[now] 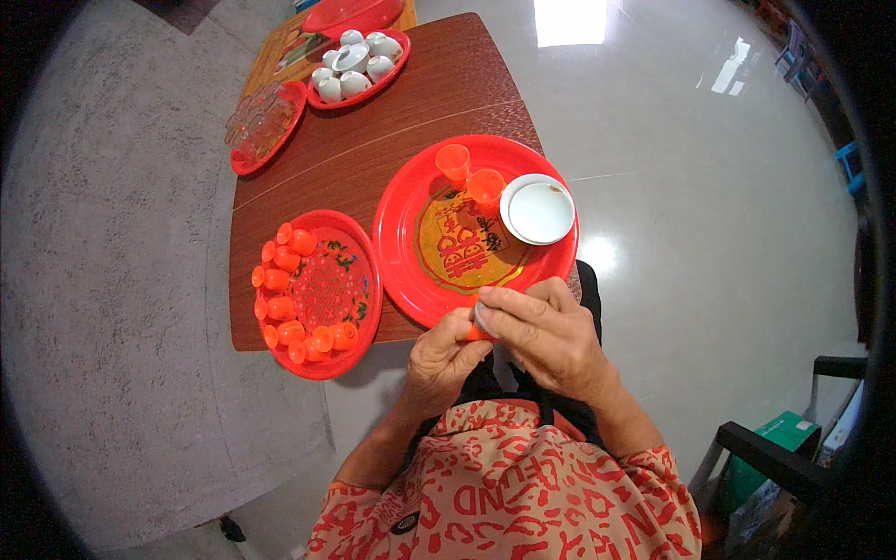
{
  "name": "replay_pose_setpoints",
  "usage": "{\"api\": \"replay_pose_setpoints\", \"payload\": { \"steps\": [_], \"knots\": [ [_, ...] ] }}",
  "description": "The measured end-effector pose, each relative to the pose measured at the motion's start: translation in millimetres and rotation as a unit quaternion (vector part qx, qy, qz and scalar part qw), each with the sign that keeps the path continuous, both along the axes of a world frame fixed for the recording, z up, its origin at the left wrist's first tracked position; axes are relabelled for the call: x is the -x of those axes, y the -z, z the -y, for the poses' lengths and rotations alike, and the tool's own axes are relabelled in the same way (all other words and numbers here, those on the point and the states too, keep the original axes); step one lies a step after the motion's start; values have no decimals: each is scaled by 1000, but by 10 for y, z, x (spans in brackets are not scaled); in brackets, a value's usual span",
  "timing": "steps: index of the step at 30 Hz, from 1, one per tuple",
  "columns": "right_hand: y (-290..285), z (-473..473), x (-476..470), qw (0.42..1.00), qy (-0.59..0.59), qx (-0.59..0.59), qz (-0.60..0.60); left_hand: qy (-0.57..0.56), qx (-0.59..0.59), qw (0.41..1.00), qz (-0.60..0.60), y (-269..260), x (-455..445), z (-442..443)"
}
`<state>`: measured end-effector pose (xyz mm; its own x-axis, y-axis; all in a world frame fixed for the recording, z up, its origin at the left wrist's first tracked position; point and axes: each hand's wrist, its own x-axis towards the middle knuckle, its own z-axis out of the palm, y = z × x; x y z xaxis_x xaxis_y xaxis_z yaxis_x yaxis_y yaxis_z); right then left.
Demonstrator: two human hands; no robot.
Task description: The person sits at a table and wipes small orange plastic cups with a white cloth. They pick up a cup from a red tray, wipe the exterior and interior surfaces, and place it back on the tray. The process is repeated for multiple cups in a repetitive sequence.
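Observation:
My left hand grips a small orange plastic goblet just over the near rim of a large round red tray. Against the goblet my right hand holds a small greyish round piece, mostly covered by its fingers; what it is I cannot tell. Two orange cups stand on the far part of the tray. Beside them at the right is a white bowl, with something pale and flat inside. To the left, a smaller red tray carries several orange goblets lying on their sides along its edge.
Farther back on the brown wooden table sit a red tray of upturned white cups and one of clear glasses. A grey textured wall rises at the left. A dark chair armrest and green box are at lower right.

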<state>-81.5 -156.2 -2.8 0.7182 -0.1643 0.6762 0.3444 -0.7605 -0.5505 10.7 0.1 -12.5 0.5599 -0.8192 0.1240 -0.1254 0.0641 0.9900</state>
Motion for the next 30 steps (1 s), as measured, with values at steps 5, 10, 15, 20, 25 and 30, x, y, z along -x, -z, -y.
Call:
{"api": "replay_pose_setpoints", "payload": {
  "steps": [5,10,15,20,25,30],
  "knots": [
    [8,159,-5,976,-109,-177,-61,51,-18,997,58,5,-61,-62],
    [84,219,26,934,36,-353,-46,-25,100,970,-222,-16,-113,-4],
    [-50,57,79,967,13,-253,24,-34,190,910,-368,4,-163,54],
    [97,-126,14,986,25,-157,40,-59,138,923,-355,-24,-91,154],
    [109,-165,35,993,24,-115,9,-85,123,919,-365,-4,-60,159],
    [100,-200,51,987,6,-159,10,-86,126,924,-352,-1,-46,160]
  ]
}}
